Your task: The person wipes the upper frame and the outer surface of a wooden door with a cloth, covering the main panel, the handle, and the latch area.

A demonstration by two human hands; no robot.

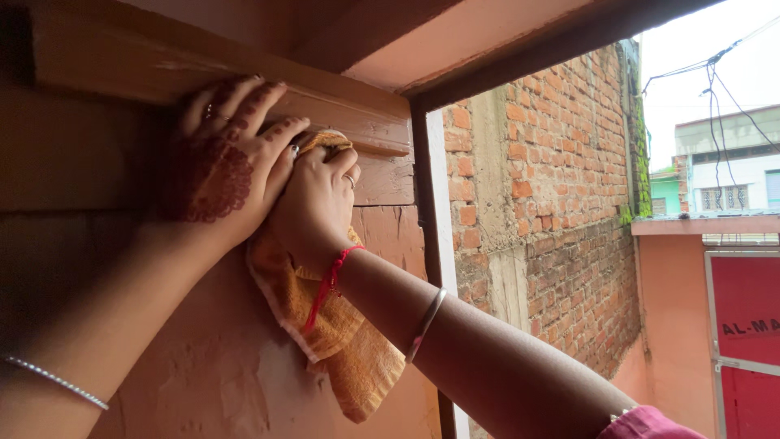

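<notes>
Head view, looking up at a wooden ledge (357, 122) running along the top of an orange-painted wall (227, 358), beside an open window frame (424, 203). Right hand (317, 203) is curled shut around an orange cloth (341, 341), bunching its top end against the ledge face; fingers wrap the wad, ring visible, red thread at the wrist, thin bangle further down the forearm. The rest of the cloth hangs loose below the wrist, long axis running down and slightly right, flat against the wall. Left hand (231, 154) lies just left of the right one and touches it; fingers spread and laid flat on the ledge, tips pointing up-right, holding nothing, henna pattern on the back, bangle on the forearm. The ledge's long axis runs left to right with a slight downward slope toward the window. The cloth wad sits on the right part of the ledge, near the end by the frame; the unwiped-looking stretch lies left, under and beyond the left hand. Right hand is the one on the cloth; left is nearer the darker left end. Outside: brick wall (552, 187), red gate (743, 341), overhead wires (715, 73).
</notes>
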